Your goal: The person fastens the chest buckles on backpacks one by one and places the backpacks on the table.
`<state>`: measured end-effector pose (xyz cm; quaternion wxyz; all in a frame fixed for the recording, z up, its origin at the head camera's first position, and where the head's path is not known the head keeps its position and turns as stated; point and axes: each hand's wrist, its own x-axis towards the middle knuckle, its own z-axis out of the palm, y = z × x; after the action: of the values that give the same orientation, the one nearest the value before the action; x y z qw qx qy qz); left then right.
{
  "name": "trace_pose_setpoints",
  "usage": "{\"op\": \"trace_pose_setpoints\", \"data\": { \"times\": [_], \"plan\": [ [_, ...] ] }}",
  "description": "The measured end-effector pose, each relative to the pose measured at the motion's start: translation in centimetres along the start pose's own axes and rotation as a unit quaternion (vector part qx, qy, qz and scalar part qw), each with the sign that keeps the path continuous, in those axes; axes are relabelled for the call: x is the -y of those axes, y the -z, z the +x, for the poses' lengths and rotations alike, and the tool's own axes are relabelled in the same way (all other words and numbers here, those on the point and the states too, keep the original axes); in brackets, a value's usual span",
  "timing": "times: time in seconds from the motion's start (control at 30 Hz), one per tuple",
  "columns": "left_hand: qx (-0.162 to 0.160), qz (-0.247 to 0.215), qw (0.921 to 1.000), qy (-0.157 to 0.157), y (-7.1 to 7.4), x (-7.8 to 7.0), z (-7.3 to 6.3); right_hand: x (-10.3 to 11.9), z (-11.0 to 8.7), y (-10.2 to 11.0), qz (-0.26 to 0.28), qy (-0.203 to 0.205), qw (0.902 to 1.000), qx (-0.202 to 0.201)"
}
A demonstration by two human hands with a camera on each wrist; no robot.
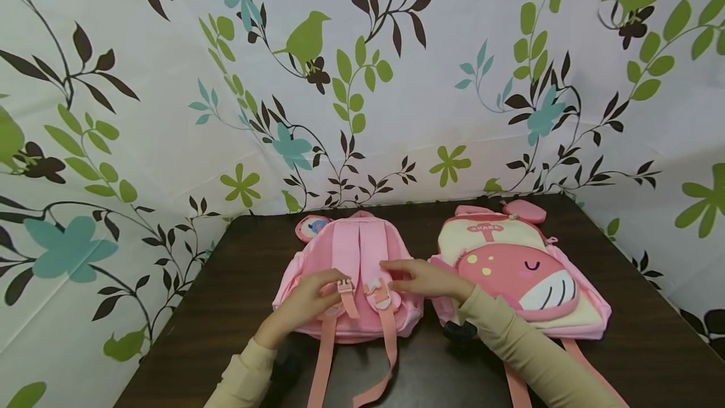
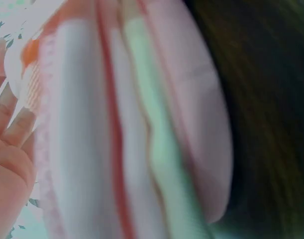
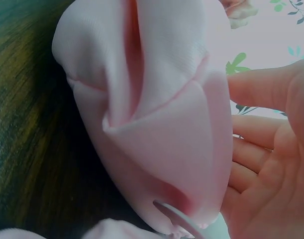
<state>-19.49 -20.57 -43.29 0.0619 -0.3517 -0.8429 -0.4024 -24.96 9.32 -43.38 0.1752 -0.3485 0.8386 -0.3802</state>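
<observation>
A pink backpack (image 1: pixel 360 244) lies on the table with its shoulder straps facing up. My left hand (image 1: pixel 306 301) pinches the left strap's adjuster buckle (image 1: pixel 345 286) between thumb and fingers, a short orange webbing end hanging from it. Over the other strap, my right hand (image 1: pixel 433 279) holds its fingers out beside the right buckle (image 1: pixel 378 293); whether they touch it is unclear. In the left wrist view, the left hand (image 2: pixel 10 149) is partly hidden by the bag's side (image 2: pixel 82 129). The right wrist view shows the right hand (image 3: pixel 271 144) beside the pink side pocket (image 3: pixel 166 134).
A second backpack (image 1: pixel 478 232), cream and pink with a whale pocket (image 1: pixel 518 276), lies to the right, under the right forearm. Orange webbing straps (image 1: pixel 324 357) trail toward the near edge of the dark wood table (image 1: pixel 226 307). A patterned cloth (image 1: pixel 362 99) hangs behind.
</observation>
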Motion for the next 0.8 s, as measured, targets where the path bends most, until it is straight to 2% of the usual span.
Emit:
{"op": "trace_pose_setpoints", "data": {
  "times": [0.13,0.37,0.6,0.8],
  "plan": [
    [-0.013,-0.025,0.9991,0.032,0.5,-0.8,0.3,0.0,0.0,0.1,0.002,-0.001,1.0000,0.000],
    [-0.022,-0.056,0.9963,0.061,1.0,-2.1,0.7,0.2,-0.1,-0.1,0.006,0.013,0.9999,-0.002],
    [-0.021,-0.105,0.9920,0.067,1.5,-3.2,0.8,0.7,0.2,-0.7,-0.010,0.025,0.9995,-0.017],
    [-0.027,-0.128,0.9884,0.077,1.9,-3.9,0.9,1.6,0.7,-1.5,-0.064,0.031,0.9969,-0.033]
  ]
}}
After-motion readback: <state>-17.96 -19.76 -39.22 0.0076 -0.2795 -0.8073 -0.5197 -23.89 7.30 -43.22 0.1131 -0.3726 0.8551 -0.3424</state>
